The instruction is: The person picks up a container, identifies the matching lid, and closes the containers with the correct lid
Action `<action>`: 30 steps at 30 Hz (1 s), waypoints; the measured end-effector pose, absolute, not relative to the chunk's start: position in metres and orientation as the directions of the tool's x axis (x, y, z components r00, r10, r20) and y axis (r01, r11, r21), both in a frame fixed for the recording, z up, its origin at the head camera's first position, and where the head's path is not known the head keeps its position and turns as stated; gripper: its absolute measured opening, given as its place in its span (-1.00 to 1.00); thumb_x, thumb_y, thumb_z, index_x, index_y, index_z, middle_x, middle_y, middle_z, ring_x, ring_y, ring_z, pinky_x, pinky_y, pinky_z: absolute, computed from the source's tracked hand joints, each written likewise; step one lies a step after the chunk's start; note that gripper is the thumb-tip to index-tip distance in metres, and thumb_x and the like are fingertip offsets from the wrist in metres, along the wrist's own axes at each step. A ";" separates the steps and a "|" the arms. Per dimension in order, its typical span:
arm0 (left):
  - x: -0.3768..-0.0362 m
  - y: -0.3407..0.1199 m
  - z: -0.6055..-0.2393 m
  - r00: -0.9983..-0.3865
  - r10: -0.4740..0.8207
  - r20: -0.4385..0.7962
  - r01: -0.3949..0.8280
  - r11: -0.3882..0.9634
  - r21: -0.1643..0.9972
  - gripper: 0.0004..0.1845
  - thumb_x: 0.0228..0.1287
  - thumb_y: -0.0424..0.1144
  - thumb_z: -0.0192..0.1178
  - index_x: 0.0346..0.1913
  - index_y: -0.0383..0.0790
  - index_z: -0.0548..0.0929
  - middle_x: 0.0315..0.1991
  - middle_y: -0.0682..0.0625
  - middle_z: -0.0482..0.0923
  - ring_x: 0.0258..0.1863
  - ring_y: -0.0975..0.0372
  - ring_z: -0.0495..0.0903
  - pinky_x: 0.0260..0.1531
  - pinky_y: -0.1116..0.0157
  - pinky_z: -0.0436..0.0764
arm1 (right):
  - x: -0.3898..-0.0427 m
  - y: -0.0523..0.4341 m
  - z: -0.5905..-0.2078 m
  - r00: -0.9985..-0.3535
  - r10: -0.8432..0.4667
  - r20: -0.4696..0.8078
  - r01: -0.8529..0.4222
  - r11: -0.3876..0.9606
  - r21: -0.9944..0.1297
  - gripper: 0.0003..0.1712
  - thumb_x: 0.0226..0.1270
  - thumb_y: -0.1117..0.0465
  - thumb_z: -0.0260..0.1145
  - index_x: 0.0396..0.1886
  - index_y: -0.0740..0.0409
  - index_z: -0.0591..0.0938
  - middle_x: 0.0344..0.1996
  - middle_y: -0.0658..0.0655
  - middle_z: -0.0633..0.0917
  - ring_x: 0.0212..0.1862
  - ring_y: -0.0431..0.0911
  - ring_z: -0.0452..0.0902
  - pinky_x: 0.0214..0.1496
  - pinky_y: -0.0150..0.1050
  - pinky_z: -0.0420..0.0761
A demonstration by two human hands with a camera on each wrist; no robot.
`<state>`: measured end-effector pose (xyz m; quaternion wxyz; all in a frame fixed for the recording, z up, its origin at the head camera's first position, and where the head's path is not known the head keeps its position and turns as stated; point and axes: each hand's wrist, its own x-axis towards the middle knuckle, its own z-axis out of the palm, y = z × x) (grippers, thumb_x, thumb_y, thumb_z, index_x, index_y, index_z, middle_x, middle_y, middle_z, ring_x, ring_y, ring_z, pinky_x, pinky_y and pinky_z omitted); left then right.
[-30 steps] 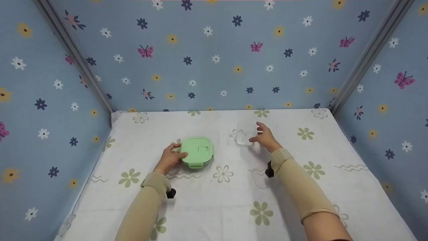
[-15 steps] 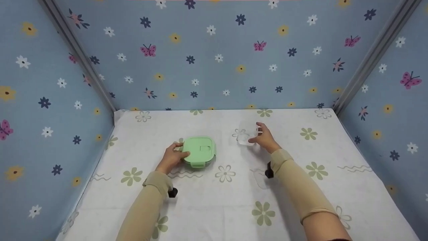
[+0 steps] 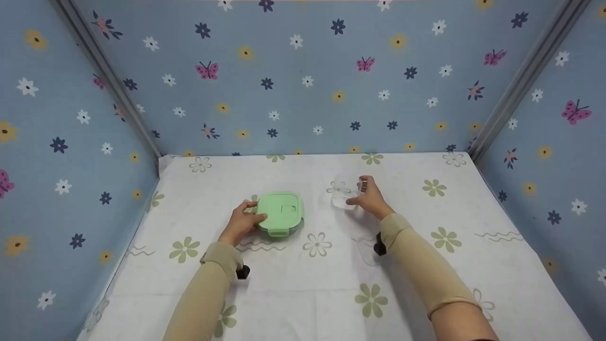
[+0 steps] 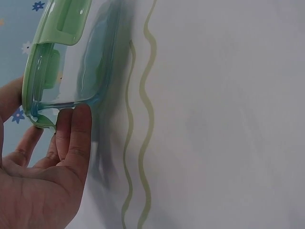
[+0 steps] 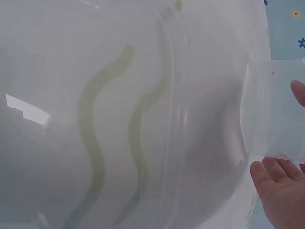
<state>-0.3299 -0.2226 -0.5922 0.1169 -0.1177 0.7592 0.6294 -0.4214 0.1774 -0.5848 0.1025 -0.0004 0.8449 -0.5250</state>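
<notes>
Green-lidded container (image 3: pixel 279 213) on the tablecloth (image 3: pixel 315 274) is gripped at its side by curled fingers of the left hand (image 3: pixel 240 223); nearby, clear tub (image 3: pixel 342 193) is held between part-open thumb and fingers of the right hand (image 3: pixel 372 199). Placing seems underway; steady release likely needed.

- Blue back wall (image 3: pixel 322 52), flowers and butterflies, across the top
- Matching left wall (image 3: pixel 42 128) and right wall (image 3: pixel 544 132)
- Grey posts (image 3: pixel 111 80), upper corners
- White flowered cloth (image 3: pixel 284 308), lower middle
</notes>
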 end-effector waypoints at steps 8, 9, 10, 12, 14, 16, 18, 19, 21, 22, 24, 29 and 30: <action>-0.330 -0.221 -0.593 -0.945 -0.041 -0.325 -0.327 0.180 0.928 -0.27 0.51 -0.24 0.38 0.62 -0.24 0.32 0.09 -0.15 0.68 -0.15 0.26 0.64 0.05 0.21 0.66 | -0.416 0.178 -0.582 -0.981 -0.099 -0.165 0.103 0.455 -0.884 0.12 0.28 0.33 0.61 0.68 0.19 0.13 0.63 0.34 0.31 0.67 0.23 0.23 0.72 0.13 0.27; -0.330 -0.221 -0.593 -0.945 -0.040 -0.326 -0.328 0.180 0.927 -0.26 0.51 -0.25 0.38 0.62 -0.24 0.32 0.08 -0.14 0.68 -0.15 0.27 0.65 0.06 0.21 0.66 | -0.415 0.178 -0.581 -0.981 -0.104 -0.161 0.098 0.451 -0.887 0.12 0.28 0.34 0.61 0.68 0.20 0.14 0.62 0.34 0.31 0.66 0.23 0.23 0.72 0.14 0.28; -0.330 -0.221 -0.593 -0.945 -0.041 -0.325 -0.327 0.182 0.927 -0.27 0.51 -0.25 0.38 0.62 -0.24 0.32 0.07 -0.14 0.69 -0.15 0.27 0.65 0.06 0.21 0.66 | -0.413 0.177 -0.580 -0.981 -0.107 -0.159 0.095 0.450 -0.888 0.12 0.27 0.35 0.61 0.67 0.20 0.14 0.61 0.34 0.32 0.66 0.23 0.24 0.71 0.15 0.29; -0.330 -0.221 -0.594 -0.945 -0.039 -0.323 -0.325 0.184 0.928 -0.27 0.51 -0.25 0.38 0.62 -0.25 0.32 0.07 -0.15 0.69 -0.15 0.27 0.66 0.05 0.22 0.67 | -0.410 0.177 -0.579 -0.981 -0.116 -0.155 0.088 0.448 -0.890 0.12 0.27 0.34 0.62 0.67 0.21 0.14 0.60 0.34 0.33 0.65 0.23 0.25 0.70 0.16 0.31; -0.330 -0.222 -0.594 -0.946 -0.037 -0.321 -0.322 0.186 0.928 -0.26 0.52 -0.24 0.38 0.62 -0.26 0.31 0.08 -0.16 0.69 -0.14 0.27 0.66 0.06 0.22 0.67 | -0.407 0.176 -0.577 -0.981 -0.128 -0.148 0.077 0.443 -0.893 0.11 0.27 0.35 0.62 0.67 0.23 0.15 0.58 0.34 0.34 0.63 0.24 0.27 0.68 0.17 0.33; -0.330 -0.222 -0.595 -0.947 -0.036 -0.320 -0.321 0.188 0.928 -0.26 0.52 -0.24 0.38 0.62 -0.26 0.31 0.08 -0.17 0.68 -0.14 0.27 0.67 0.06 0.22 0.67 | -0.402 0.175 -0.575 -0.980 -0.137 -0.145 0.071 0.439 -0.896 0.10 0.26 0.34 0.62 0.65 0.24 0.17 0.55 0.34 0.37 0.61 0.24 0.30 0.67 0.16 0.36; -0.331 -0.223 -0.596 -0.947 -0.033 -0.318 -0.319 0.192 0.928 -0.27 0.53 -0.24 0.37 0.62 -0.27 0.31 0.08 -0.17 0.68 -0.13 0.27 0.66 0.08 0.22 0.66 | -0.398 0.174 -0.573 -0.980 -0.143 -0.142 0.067 0.434 -0.898 0.10 0.24 0.34 0.63 0.65 0.25 0.18 0.53 0.34 0.39 0.59 0.24 0.32 0.65 0.16 0.39; -0.331 -0.223 -0.596 -0.948 -0.032 -0.317 -0.317 0.194 0.928 -0.27 0.53 -0.24 0.37 0.62 -0.27 0.31 0.08 -0.17 0.68 -0.13 0.27 0.66 0.08 0.23 0.66 | -0.396 0.174 -0.572 -0.980 -0.144 -0.139 0.065 0.430 -0.901 0.11 0.23 0.35 0.64 0.64 0.26 0.19 0.52 0.34 0.40 0.59 0.23 0.34 0.64 0.16 0.40; -0.331 -0.223 -0.596 -0.948 -0.034 -0.317 -0.317 0.198 0.927 -0.29 0.52 -0.25 0.37 0.60 -0.27 0.33 0.06 -0.16 0.68 -0.14 0.28 0.66 0.07 0.24 0.65 | -0.394 0.174 -0.572 -0.980 -0.145 -0.136 0.062 0.426 -0.902 0.10 0.22 0.35 0.64 0.64 0.25 0.20 0.50 0.34 0.41 0.57 0.23 0.35 0.63 0.15 0.42; -0.331 -0.223 -0.597 -0.948 -0.035 -0.317 -0.317 0.200 0.927 -0.30 0.52 -0.25 0.37 0.60 -0.27 0.34 0.05 -0.15 0.69 -0.14 0.28 0.66 0.06 0.25 0.65 | -0.392 0.174 -0.572 -0.980 -0.146 -0.135 0.061 0.424 -0.903 0.10 0.22 0.35 0.64 0.64 0.25 0.20 0.50 0.34 0.41 0.57 0.23 0.35 0.63 0.15 0.42; -0.332 -0.223 -0.597 -0.948 -0.033 -0.316 -0.316 0.199 0.928 -0.30 0.52 -0.25 0.37 0.59 -0.27 0.34 0.04 -0.15 0.68 -0.14 0.27 0.65 0.04 0.25 0.65 | -0.389 0.175 -0.571 -0.980 -0.151 -0.127 0.052 0.419 -0.906 0.09 0.23 0.36 0.63 0.63 0.26 0.20 0.51 0.37 0.41 0.57 0.25 0.35 0.63 0.16 0.42; -0.332 -0.223 -0.596 -0.944 -0.033 -0.330 -0.329 0.193 0.924 -0.29 0.54 -0.22 0.35 0.61 -0.23 0.32 0.11 -0.15 0.64 -0.08 0.24 0.62 0.04 0.26 0.62 | -0.382 0.178 -0.569 -0.981 -0.168 -0.098 0.023 0.402 -0.915 0.06 0.23 0.37 0.62 0.61 0.27 0.21 0.53 0.44 0.40 0.56 0.28 0.37 0.62 0.16 0.42; -0.332 -0.223 -0.596 -0.942 -0.034 -0.334 -0.334 0.191 0.923 -0.30 0.55 -0.22 0.35 0.61 -0.22 0.33 0.13 -0.15 0.63 -0.07 0.24 0.61 0.06 0.26 0.61 | -0.381 0.179 -0.569 -0.981 -0.171 -0.094 0.019 0.394 -0.919 0.06 0.23 0.38 0.62 0.61 0.28 0.21 0.53 0.45 0.39 0.56 0.28 0.37 0.63 0.16 0.42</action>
